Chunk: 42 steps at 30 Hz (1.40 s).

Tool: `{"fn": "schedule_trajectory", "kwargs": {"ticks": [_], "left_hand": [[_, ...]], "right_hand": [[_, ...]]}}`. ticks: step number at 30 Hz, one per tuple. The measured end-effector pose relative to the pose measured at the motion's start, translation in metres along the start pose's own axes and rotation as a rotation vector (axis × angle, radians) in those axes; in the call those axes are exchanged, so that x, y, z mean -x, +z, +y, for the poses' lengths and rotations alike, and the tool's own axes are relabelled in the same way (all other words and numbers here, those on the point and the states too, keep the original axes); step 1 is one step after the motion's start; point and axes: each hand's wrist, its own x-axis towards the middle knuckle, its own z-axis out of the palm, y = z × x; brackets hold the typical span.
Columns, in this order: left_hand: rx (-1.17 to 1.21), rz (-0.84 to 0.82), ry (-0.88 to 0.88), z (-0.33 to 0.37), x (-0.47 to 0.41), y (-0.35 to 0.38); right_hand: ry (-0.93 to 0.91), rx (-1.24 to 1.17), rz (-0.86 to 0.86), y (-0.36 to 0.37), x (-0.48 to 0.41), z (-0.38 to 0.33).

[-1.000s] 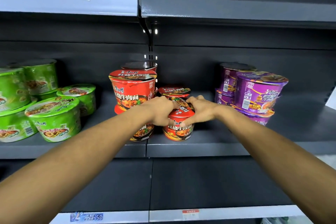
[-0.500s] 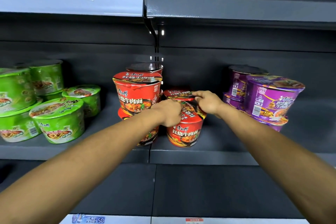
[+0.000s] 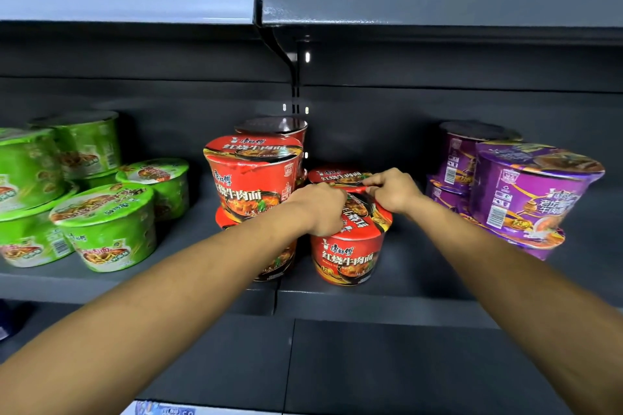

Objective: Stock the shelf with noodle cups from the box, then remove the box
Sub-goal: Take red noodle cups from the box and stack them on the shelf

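Since a second ago the right hand [image 3: 394, 192] has let go of the front red cup [image 3: 349, 256], which both hands were clasping, and reached a little deeper to the back red cup [image 3: 333, 174] just behind it. Its fingertips now pinch the near rim of that back lid. The left hand [image 3: 320, 210] has stayed put, fingers curled down over the left side of the front cup's lid and holding it in place. From where I stand, I'd say the front cup is as good as set down and the person is squaring up the pair, nudging the back one into line.

Both cups stand on the middle shelf [image 3: 387, 301], the front one close to its edge, the back one touching or nearly touching it. Just to their left is a red stack [image 3: 253, 175], one cup on another, with a further cup behind. Further left sit the green cups [image 3: 108, 229], some stacked; off to the right are the purple cups [image 3: 529, 192], also stacked, well apart from the hands.

No box shows anywhere in view, so how many cups remain I cannot tell. Removing it is clearly still to come.
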Motion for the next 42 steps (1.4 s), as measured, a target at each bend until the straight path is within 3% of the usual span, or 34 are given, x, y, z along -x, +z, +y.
{"fn": "schedule_trajectory", "kwargs": {"ticks": [16, 35, 42], "left_hand": [[0.023, 0.004, 0.007, -0.005, 0.000, 0.003], [0.144, 0.367, 0.135, -0.018, 0.078, 0.004], [0.183, 0.297, 0.091, -0.032, 0.128, 0.028]], "right_hand": [[-0.052, 0.037, 0.024, 0.002, 0.002, 0.001], [-0.101, 0.038, 0.157, -0.003, 0.071, -0.024], [-0.133, 0.036, 0.239, 0.018, 0.127, -0.041]]}}
